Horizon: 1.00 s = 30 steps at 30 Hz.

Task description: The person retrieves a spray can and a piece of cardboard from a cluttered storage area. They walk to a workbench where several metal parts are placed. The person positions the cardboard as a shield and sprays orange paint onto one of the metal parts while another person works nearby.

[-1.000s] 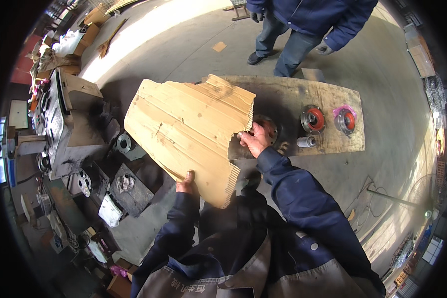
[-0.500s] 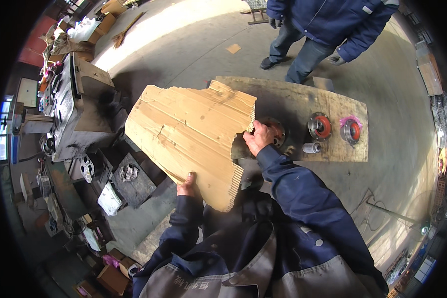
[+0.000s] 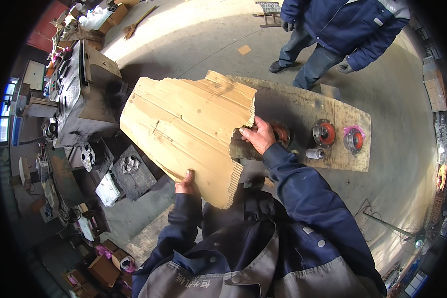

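A large sheet of brown corrugated cardboard [image 3: 184, 124] with a ragged, torn right edge is held up in front of me. My left hand [image 3: 185, 183] grips its lower edge, thumb on the face and fingers hidden behind. At the torn right edge my right hand [image 3: 259, 135] is closed, thumb and fingers pinching the cardboard's margin. Just past that hand, a round metal flange part with a red inside [image 3: 282, 133] sits on the worn workbench [image 3: 345, 111], partly covered by the hand.
Two more red-centred flange parts [image 3: 324, 133] [image 3: 354, 140] and a small can [image 3: 315, 153] lie on the bench. A co-worker in a blue jacket and gloves [image 3: 350, 30] stands beyond it. At left are a grimy machine [image 3: 92, 94] and a dark plate [image 3: 134, 174]; a wire-framed stand [image 3: 392, 226] is at right.
The view has shifted slightly, so the bench and co-worker sit further right. The cardboard has moved a little left and up, and my right hand has turned slightly at its torn edge.
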Available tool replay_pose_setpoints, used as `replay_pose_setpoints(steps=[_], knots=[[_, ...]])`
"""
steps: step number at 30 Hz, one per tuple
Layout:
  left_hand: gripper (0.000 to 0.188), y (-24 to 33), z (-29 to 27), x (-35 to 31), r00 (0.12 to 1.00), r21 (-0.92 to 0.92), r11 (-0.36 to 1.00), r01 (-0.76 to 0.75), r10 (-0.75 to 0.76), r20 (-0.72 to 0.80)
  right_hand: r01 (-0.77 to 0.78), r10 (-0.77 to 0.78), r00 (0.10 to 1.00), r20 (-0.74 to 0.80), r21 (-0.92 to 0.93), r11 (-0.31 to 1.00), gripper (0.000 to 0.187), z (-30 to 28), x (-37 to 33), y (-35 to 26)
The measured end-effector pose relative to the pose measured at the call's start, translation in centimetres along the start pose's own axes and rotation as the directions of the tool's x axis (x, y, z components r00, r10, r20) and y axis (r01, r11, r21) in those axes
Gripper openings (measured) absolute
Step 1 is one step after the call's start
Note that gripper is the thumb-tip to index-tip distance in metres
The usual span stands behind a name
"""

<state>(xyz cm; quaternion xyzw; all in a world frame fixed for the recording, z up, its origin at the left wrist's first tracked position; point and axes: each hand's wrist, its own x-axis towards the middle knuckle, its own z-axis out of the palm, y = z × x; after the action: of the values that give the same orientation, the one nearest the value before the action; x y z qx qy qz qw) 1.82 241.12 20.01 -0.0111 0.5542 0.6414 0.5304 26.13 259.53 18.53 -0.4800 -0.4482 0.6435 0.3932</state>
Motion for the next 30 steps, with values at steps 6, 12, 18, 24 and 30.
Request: replay_pose_setpoints(steps=[6, 12, 18, 24, 30], knots=[[0.047, 1.1, 0.3, -0.7, 0.996, 0.005, 0.998, -0.066, 0.066, 0.053, 0.005, -0.001, 0.999, 0.035, -0.127, 0.992, 0.011, 0.4, 0.7, -1.2], [0.050, 2.1, -0.8, -0.3, 0.998, -0.042, 0.999, 0.030, -0.032, -0.053, 0.204, -0.266, 0.962, 0.062, -0.811, 0.548, 0.014, 1.7, 0.7, -3.6], [0.051, 2.7, -1.1, -0.9, 0.990, -0.025, 0.991, -0.130, 0.132, 0.047, 0.131, -0.234, 0.971, 0.045, -0.921, 0.366, 0.016, 2.7, 1.0, -5.6], [0.058, 3.1, -2.3, -0.3, 0.979, 0.126, 0.971, -0.201, 0.205, -0.017, -0.148, -0.247, 0.940, -0.236, -0.933, 0.328, 0.023, 2.0, 3.4, -6.4], [0.066, 6.7, -8.4, 2.4, 0.968, -0.070, 0.965, -0.252, 0.252, -0.003, -0.177, -0.335, 0.894, -0.298, -0.921, 0.347, 0.025, -3.9, 7.2, -7.3]])
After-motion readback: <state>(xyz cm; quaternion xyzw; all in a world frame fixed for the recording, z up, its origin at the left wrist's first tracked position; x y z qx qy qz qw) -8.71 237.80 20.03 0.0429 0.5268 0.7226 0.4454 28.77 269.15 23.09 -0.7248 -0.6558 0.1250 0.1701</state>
